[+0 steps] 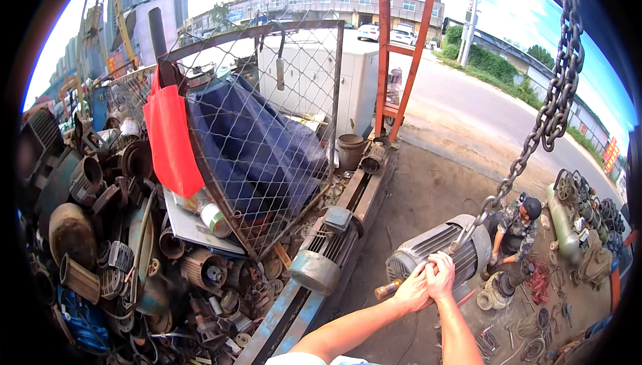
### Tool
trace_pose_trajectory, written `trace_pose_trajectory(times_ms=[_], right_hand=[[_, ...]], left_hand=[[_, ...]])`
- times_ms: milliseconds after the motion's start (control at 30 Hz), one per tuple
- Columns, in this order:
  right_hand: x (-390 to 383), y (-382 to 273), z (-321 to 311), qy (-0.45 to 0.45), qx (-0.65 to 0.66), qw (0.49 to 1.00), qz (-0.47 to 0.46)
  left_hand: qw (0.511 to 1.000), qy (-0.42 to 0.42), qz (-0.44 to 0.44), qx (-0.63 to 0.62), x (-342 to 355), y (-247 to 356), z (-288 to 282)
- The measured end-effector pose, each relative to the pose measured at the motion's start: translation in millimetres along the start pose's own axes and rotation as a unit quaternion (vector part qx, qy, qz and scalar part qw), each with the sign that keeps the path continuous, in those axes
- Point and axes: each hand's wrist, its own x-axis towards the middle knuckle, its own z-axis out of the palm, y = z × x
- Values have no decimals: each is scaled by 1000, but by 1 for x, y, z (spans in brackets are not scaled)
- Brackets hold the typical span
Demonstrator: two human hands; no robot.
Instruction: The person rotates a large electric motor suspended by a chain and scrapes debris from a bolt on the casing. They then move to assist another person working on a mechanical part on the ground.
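A large grey finned electric motor [438, 248] hangs tilted from a heavy steel chain [528, 147], which meets it at a shackle or hook on its upper side. My left hand [413, 289] and my right hand [439, 275] are pressed together in front of the motor's near side, fingers closed. What lies between them, if anything, is hidden. A short brown cylinder with a brass-coloured end [388, 289] sticks out just left of my left hand; whether I hold it cannot be told. Both forearms reach up from the lower edge.
Another motor [315, 270] sits on a long blue steel rail [284, 318]. Scrap motor parts [200, 268] heap up at left, beside a mesh gate [281, 124] with a red bag [174, 141]. A co-worker [518, 228] crouches behind the hanging motor. Tools [488, 341] lie on the ground.
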Motion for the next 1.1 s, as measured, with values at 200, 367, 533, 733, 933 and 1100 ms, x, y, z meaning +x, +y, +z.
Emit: trace_pose_trajectory(times_ms=[200, 367, 533, 733, 933, 1100], right_hand=[[2, -3, 1, -4, -1, 1000, 2], [2, -3, 1, -9, 0, 1000, 12], [2, -3, 2, -10, 1, 1000, 9], [2, -1, 2, -5, -1, 1000, 0], [3, -2, 2, -6, -5, 1000, -2], [4, -2, 1, -1, -5, 1000, -4]], left_hand=[[1000, -19, -4, -4, 0, -1, -4], [999, -37, -7, -4, 1, 0, -12], [1000, -27, -7, -10, 0, -2, -10], [999, -37, -13, -27, 1, 1, -15], [1000, -19, -1, 6, 0, -1, -10], [1000, -23, 3, 13, 1, -1, -11]])
